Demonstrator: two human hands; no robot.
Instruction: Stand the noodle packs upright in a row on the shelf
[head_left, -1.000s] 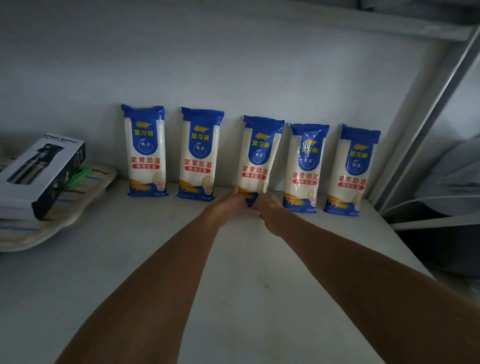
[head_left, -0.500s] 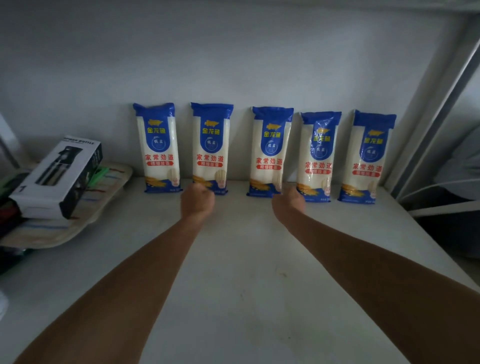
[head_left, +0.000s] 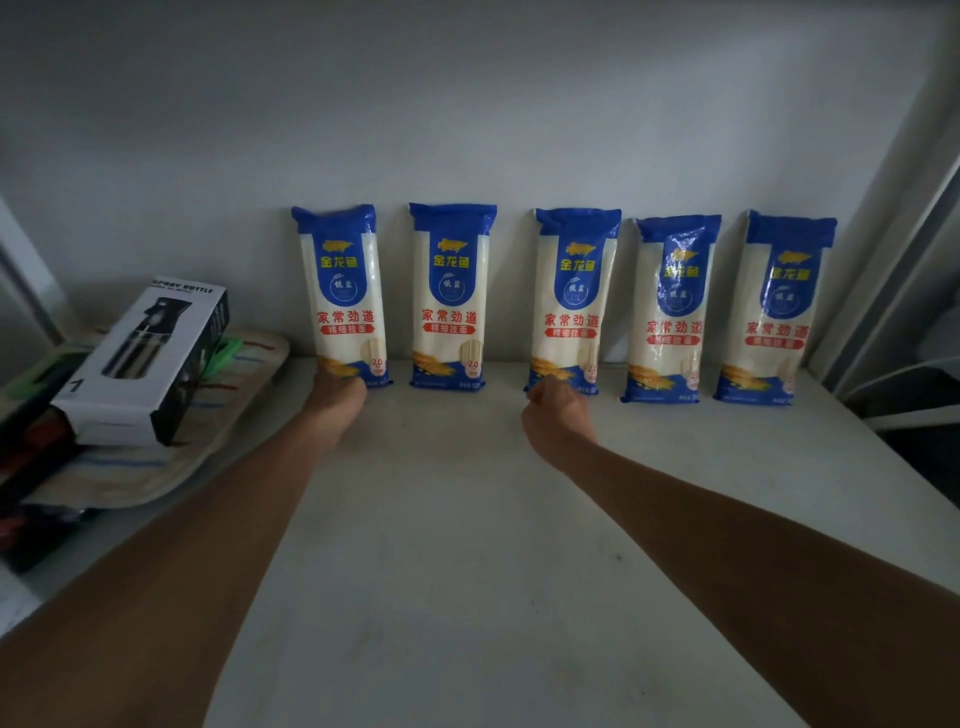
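Fingers touching third noodle pack base.

5 noodle packs upright vs back wall. Left hand at base of leftmost pack, right hand at middle pack base.

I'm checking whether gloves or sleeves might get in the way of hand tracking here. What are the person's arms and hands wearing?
Nothing shows on them. The left hand and right hand are bare, with no gloves. Both forearms are uncovered for all of their visible length, with no sleeve edge in frame. No watch, bracelet or marking shows at the wrists; the fingers are mostly hidden, so rings cannot be ruled out in this dim light.
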